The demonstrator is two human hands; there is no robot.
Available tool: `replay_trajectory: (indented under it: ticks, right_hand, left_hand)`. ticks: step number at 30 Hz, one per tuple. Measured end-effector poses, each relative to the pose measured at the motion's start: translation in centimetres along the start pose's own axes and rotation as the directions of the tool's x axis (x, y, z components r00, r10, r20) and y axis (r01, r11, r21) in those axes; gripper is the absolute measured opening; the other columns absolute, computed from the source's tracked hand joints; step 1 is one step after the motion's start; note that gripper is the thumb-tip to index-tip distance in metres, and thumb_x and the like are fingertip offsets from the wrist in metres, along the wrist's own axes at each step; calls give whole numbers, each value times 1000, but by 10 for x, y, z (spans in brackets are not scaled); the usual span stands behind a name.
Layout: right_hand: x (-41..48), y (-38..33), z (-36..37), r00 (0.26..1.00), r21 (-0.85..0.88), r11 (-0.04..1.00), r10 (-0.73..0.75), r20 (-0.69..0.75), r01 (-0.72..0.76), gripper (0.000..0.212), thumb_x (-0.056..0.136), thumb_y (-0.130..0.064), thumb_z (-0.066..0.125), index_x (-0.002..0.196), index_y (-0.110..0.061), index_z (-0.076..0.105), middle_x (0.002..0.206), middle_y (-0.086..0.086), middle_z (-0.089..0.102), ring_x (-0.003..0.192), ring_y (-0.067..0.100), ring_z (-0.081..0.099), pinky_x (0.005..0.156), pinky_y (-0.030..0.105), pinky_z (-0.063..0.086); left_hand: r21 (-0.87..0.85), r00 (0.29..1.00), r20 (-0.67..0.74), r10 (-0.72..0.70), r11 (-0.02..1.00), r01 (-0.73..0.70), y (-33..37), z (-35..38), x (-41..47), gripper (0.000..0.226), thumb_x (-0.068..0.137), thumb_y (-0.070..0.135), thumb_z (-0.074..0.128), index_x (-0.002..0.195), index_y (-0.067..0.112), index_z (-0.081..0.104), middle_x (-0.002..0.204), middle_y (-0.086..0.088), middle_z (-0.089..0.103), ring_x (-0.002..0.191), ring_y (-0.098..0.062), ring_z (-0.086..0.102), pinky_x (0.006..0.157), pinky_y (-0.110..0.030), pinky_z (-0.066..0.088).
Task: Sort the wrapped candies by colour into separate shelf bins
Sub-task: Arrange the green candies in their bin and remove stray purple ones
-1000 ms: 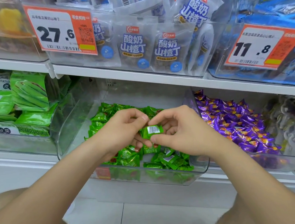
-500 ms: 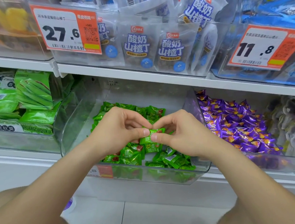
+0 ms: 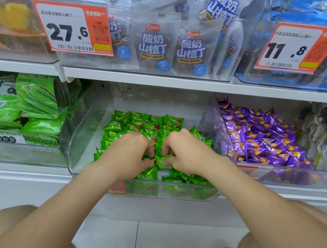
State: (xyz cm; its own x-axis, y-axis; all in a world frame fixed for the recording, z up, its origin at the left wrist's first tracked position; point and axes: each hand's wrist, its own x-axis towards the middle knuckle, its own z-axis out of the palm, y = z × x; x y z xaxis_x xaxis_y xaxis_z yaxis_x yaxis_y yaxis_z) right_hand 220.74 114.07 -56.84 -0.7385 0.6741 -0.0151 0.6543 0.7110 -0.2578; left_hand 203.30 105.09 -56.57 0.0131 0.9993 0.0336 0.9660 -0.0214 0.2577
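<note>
While bent down into the heap, pinched one green candy point(image 3: 162, 161) from both ends: right fingers point(image 3: 170, 158) clamped on its right twist, left fingertips point(image 3: 150, 158) curled onto its left, how firmly hidden behind knuckles. Held it just over the loose green candies point(image 3: 139, 123) beneath, perhaps touching them; could not tell which. Set left hand point(image 3: 126, 156) and right hand point(image 3: 188, 153) almost knuckle to knuckle, low in the near half of the clear green bin point(image 3: 85, 134), with both forearms reaching in over its front lip.

Judged the piece light, small and slick in crinkly film, probably firm at the centre under a soft wrap; unlikely to break, likelier to slip or spring away. Best taken across the plump middle between thumb and forefinger, or by one twisted end, not scooped, to avoid dragging neighbours along. Seemed ready for letting go right there, colour matching the heap below.

Noted, just right of that bin past its clear wall, purple candies point(image 3: 257, 136) in a bin of their own, with no green visible among them and no purple among the green. Farther right, made out greyish sweets point(image 3: 319, 131), blurred. To the left, saw green snack packs point(image 3: 37, 98). On the shelf above, found pale pouches point(image 3: 153, 46) with blue print behind a price tag point(image 3: 69, 31) reading 27.6, and a second tag point(image 3: 289, 47) reading 11.8 at the right.
</note>
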Motion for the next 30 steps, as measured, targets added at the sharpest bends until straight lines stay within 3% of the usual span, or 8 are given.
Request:
replay_trajectory:
  ticks: [5,9,12,15,20,27,30]
  right_hand:
    - [0,3,-1,999,-24,1000,2,46,-1,28,69,-33,95,90,-26,78,73,-8,57,77,23,62,69,34,54]
    - [0,9,-7,997,-17,1000,21,78,-19,29,71,-37,94,91,-23,78,76,-8,63,78,21,66,70,37,59]
    - [-4,13,-13,998,-38,999,35,50,-33,26,75,-34,90,94,-25,75,86,-2,70,85,23,69,76,41,61]
    - [-12,16,-29,999,-40,998,41,23,-40,17,77,-29,87,84,-26,72,79,-9,71,82,15,69,78,37,60]
    - [-31,15,-45,980,-21,1000,16,200,-12,29,73,-40,92,91,-23,78,71,-12,71,71,0,67,74,30,59]
    - [-18,12,-20,986,-71,996,-45,160,57,33,75,-43,88,101,-28,75,87,-8,66,88,19,64,75,40,59]
    - [-7,11,-13,992,-86,995,-45,119,55,20,76,-35,88,90,-27,77,81,-2,66,84,25,68,71,40,59]
  left_hand:
    - [-107,999,29,-17,994,20,2,-2,2,14,81,37,84,88,32,73,82,14,64,80,-3,61,72,-30,52]
    - [-227,997,78,24,974,-6,5,-3,4,10,83,37,84,85,32,76,78,11,71,74,0,63,62,-17,45]
    - [-295,991,103,86,954,-52,7,-5,5,18,76,46,89,87,37,77,84,12,68,81,-2,63,72,-25,51]
    - [-268,971,175,161,957,-110,10,-7,8,35,70,56,90,100,42,79,94,14,59,93,-2,55,82,-31,50]
    - [-119,923,338,182,981,-150,15,-8,16,37,74,60,85,109,54,74,111,12,43,112,-17,38,99,-41,39]
    - [-117,936,297,187,980,-159,19,-4,18,15,81,51,77,97,51,77,108,14,46,108,-14,38,97,-41,38]
    - [-175,937,271,222,968,-179,16,-3,17,10,80,41,77,87,49,78,102,17,47,104,-5,41,95,-40,40]
